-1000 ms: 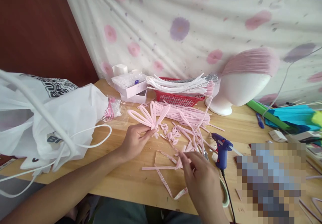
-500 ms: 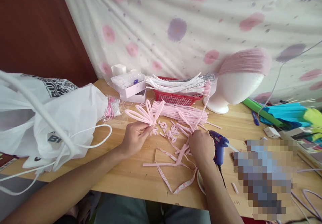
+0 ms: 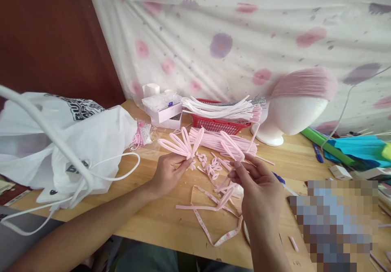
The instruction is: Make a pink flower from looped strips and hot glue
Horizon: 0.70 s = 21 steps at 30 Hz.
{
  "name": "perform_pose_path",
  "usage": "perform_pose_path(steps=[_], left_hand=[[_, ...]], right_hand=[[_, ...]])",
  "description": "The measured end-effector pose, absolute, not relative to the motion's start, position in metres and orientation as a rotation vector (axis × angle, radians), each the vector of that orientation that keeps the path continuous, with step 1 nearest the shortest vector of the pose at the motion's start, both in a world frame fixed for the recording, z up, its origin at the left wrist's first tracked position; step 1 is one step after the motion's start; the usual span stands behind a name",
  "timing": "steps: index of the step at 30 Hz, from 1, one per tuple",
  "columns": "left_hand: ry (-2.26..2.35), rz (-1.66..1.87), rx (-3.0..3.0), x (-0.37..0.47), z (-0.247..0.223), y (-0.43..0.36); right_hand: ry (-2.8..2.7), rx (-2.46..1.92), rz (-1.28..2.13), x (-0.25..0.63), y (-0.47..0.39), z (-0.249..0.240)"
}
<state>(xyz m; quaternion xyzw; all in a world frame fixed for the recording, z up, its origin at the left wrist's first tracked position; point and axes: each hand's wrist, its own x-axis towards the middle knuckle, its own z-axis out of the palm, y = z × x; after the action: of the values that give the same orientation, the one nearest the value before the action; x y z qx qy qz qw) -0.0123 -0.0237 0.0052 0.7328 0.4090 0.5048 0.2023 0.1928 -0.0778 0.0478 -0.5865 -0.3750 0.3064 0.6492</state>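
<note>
My left hand [image 3: 167, 173] pinches the base of a fan of pink pipe cleaner loops [image 3: 177, 148], which spread upward like petals. Between the thumb and fingers of my right hand [image 3: 259, 186] are more bent pink pipe cleaners [image 3: 233, 146], with a long end trailing up to the right. The two held pieces are apart. Small pink curled loops [image 3: 213, 168] lie on the table between my hands. Below them, pink strips [image 3: 198, 207] rest over a measuring tape [image 3: 200, 223]. My right hand hides most of a blue glue gun [image 3: 278, 177].
Behind my hands lie a bundle of pink pipe cleaners [image 3: 210, 141] and a red basket [image 3: 214, 124] of white and silver ones. A white foam head [image 3: 297, 113] stands at the back right. White plastic bags [image 3: 100, 141] and a cable [image 3: 45, 129] occupy the left.
My right hand has turned and opened its grip into a pinch, bringing the bent pipe cleaners into clearer view. It now covers most of the glue gun. The view has shifted slightly.
</note>
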Motion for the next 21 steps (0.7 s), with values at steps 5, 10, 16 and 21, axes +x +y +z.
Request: perform_pose_path(steps=[5, 10, 16, 21], left_hand=[[1.145, 1.398, 2.071, -0.011, 0.005, -0.025], [1.132, 1.388, 2.077, -0.012, 0.002, -0.025], [1.124, 1.395, 2.057, -0.011, 0.001, -0.025], [1.138, 1.393, 2.065, -0.012, 0.003, -0.025]], right_hand=[[-0.786, -1.243, 0.882, 0.172, -0.078, 0.044], [-1.199, -1.447, 0.372, 0.154, -0.073, 0.039], [-1.535, -1.377, 0.228, 0.135, -0.068, 0.033], [-1.399, -1.382, 0.297, 0.127, -0.068, 0.022]])
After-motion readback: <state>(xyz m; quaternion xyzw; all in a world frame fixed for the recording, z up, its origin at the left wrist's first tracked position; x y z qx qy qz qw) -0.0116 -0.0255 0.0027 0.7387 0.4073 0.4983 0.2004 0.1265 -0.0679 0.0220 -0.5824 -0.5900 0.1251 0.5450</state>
